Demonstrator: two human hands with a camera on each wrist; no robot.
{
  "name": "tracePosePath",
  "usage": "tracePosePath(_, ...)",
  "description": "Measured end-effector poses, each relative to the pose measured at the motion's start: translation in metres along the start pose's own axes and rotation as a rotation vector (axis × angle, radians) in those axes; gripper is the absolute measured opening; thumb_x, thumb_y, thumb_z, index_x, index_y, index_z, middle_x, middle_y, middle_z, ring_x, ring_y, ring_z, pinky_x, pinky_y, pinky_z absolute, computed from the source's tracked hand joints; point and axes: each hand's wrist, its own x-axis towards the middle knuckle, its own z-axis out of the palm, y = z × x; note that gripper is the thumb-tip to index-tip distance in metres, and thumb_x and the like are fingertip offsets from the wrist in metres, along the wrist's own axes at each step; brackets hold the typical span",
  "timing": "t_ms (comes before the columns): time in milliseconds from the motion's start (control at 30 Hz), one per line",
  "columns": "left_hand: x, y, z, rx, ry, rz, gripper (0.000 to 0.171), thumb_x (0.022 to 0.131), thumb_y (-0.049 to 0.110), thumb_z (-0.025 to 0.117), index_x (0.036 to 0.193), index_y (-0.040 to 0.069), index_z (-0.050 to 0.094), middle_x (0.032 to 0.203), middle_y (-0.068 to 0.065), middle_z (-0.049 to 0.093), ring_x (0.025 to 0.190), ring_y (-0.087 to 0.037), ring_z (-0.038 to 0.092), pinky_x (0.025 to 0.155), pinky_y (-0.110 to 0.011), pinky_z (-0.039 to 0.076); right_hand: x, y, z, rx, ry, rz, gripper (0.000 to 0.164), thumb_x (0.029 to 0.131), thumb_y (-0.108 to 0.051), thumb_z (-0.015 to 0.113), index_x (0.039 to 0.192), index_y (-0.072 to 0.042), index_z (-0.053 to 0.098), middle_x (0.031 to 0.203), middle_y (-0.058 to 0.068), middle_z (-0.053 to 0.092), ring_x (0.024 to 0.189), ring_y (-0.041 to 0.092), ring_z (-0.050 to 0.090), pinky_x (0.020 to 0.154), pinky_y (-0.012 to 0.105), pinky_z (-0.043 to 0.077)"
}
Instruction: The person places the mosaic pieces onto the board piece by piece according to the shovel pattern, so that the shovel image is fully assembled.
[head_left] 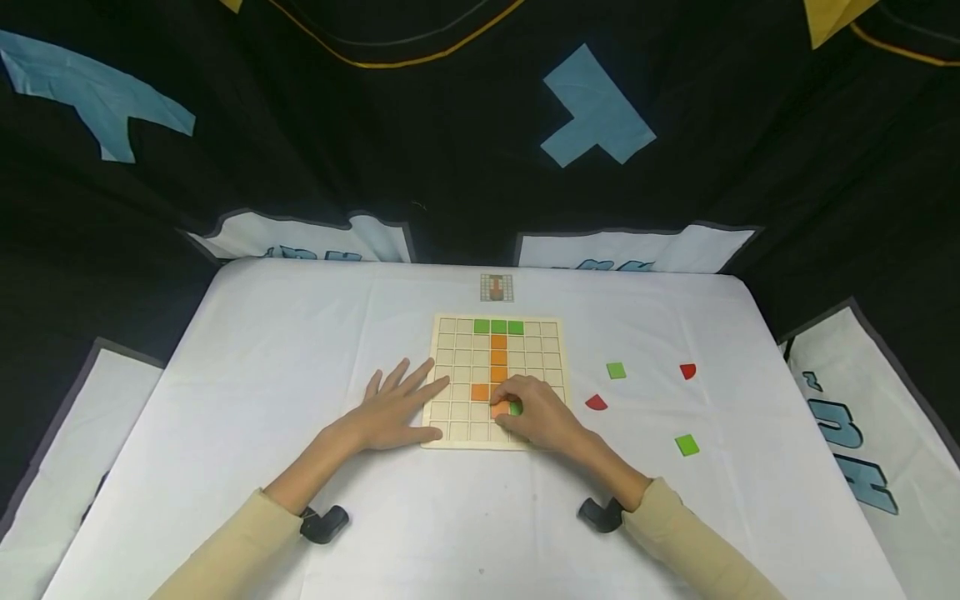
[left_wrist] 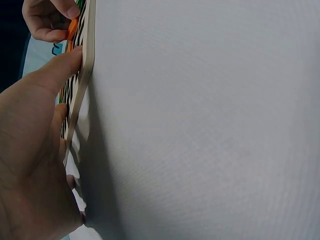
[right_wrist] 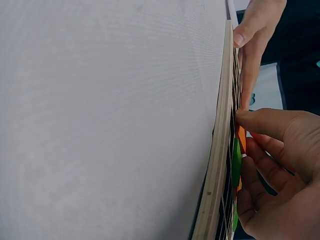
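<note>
A wooden board (head_left: 461,343) with a grid of square recesses lies on the table. Between the thumb and fingers of my right hand (head_left: 542,414) is an orange square tile (head_left: 500,409), pinched low over the board's lower middle. A green tile (head_left: 515,408) shows partly beneath that hand. My left hand (head_left: 390,414) has its fingers spread, with thumb and fingertips on the board's left edge. Green tiles (head_left: 498,326) fill part of the top row. Below them runs a column of orange tiles (head_left: 498,357), and another orange tile (head_left: 480,392) sits left of it.
Right of the board lie loose green squares (head_left: 616,370) and red quarter-round pieces (head_left: 596,402). A small pattern card (head_left: 497,287) lies behind the board on the white-covered table (head_left: 300,333). A black curtain hangs beyond the table's far edge.
</note>
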Motion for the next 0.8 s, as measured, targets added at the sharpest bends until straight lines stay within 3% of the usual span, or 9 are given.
tracePosePath(800, 0.0006, -0.0014, 0.0010, 0.011, 0.001, 0.002, 0.083, 0.091, 0.060, 0.061, 0.158, 0.020, 0.033, 0.166, -0.013, 0.011, 0.149, -0.046, 0.000, 0.108, -0.074, 0.001, -0.0055, 0.0046, -0.0053, -0.060, 0.070, -0.011, 0.012, 0.085, -0.009, 0.078, 0.094, -0.016, 0.074, 0.099, -0.009, 0.069, 0.097, 0.013, 0.061, 0.090, 0.037, 0.048)
